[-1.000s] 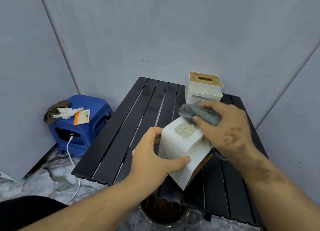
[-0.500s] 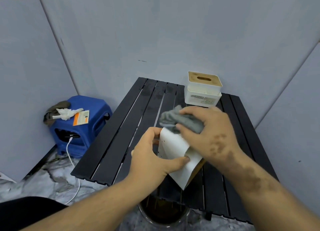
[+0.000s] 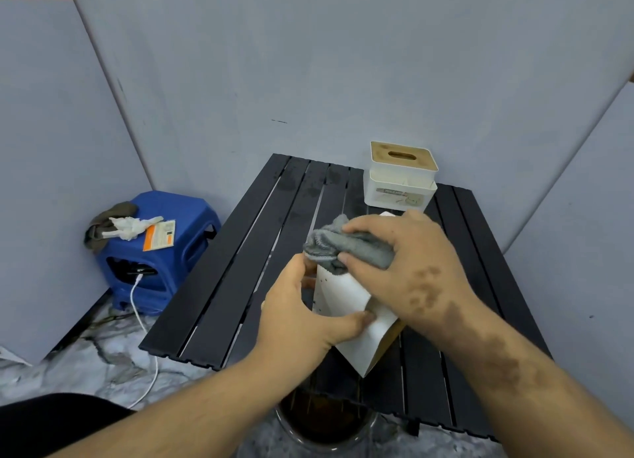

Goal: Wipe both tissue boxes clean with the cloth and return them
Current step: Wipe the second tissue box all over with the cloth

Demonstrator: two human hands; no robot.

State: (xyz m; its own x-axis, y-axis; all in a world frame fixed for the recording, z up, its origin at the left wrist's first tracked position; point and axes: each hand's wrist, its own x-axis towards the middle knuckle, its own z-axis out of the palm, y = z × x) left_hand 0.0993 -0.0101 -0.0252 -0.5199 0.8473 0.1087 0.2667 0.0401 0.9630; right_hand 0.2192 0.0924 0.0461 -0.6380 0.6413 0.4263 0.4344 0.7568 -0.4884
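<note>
My left hand grips a white tissue box, tilted on one corner above the black slatted table. Its thumb lies across the near white face and its fingers wrap the left side. My right hand holds a bunched grey cloth and presses it onto the box's upper left edge. Small dark specks show on the box's left face. A second white tissue box with a wooden slotted lid stands upright at the table's back, just beyond my right hand.
A blue plastic stool stands left of the table with a rag, crumpled tissue and an orange card on top. A white cable runs from it over the marble floor. A dark round bin sits under the table's front edge. Grey panels enclose the space.
My right hand has slid the cloth leftward across the top of the held box, from its right side to its upper left edge. My left hand keeps its grip.
</note>
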